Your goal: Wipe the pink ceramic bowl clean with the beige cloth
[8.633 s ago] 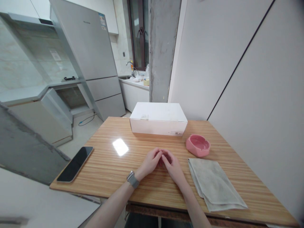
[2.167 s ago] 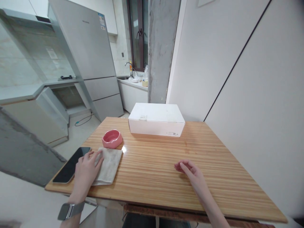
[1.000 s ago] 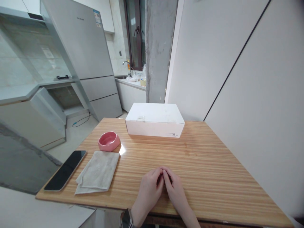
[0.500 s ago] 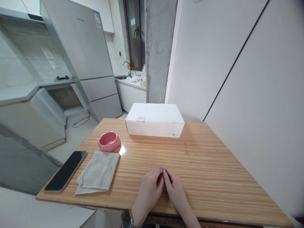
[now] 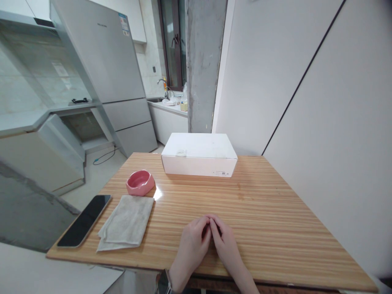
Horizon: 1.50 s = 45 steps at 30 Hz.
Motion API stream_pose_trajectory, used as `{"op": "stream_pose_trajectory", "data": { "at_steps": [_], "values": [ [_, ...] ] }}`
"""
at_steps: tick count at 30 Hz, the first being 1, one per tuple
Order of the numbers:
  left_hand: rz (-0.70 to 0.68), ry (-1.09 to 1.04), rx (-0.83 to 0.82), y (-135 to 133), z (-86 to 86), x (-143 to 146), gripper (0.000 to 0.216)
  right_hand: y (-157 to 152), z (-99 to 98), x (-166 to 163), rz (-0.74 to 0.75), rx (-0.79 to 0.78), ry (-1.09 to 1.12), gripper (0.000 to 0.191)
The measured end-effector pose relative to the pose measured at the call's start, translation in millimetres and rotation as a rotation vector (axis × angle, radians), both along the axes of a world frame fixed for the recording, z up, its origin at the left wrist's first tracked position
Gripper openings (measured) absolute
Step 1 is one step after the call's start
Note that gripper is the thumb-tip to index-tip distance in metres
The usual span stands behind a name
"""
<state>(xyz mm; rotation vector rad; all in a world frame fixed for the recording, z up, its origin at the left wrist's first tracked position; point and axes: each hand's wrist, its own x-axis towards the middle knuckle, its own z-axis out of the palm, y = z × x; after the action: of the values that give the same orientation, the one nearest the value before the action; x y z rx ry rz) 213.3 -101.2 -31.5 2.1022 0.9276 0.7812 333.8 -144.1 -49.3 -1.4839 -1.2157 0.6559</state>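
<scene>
My left hand (image 5: 196, 237) and my right hand (image 5: 224, 239) rest together on the table near its front edge. Their fingers are closed and curled, with the fingertips meeting in front and a small gap between the thumbs. I see nothing held in either one. A dark watch is on my left wrist. To the left of my hands lies a folded grey cloth (image 5: 127, 222), apart from them. Touching or just behind the cloth is a pink bowl (image 5: 140, 185). A black phone (image 5: 85, 220) lies flat at the table's left edge.
A closed white box (image 5: 199, 159) stands at the far end of the wooden table (image 5: 275, 228). A white wall panel runs along the right side. Behind are a grey pillar, a tall fridge (image 5: 101, 61), a sink with a tap, and a cable on the floor.
</scene>
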Motion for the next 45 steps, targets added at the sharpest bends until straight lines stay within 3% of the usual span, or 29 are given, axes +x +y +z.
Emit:
{"op": "stream_pose_trajectory", "data": {
  "at_steps": [45],
  "values": [
    [0.003, 0.014, -0.011, -0.4, -0.4, 0.0, 0.021, -0.5, -7.1, 1.2, -0.009, 0.004, -0.025, 0.037]
  ]
}}
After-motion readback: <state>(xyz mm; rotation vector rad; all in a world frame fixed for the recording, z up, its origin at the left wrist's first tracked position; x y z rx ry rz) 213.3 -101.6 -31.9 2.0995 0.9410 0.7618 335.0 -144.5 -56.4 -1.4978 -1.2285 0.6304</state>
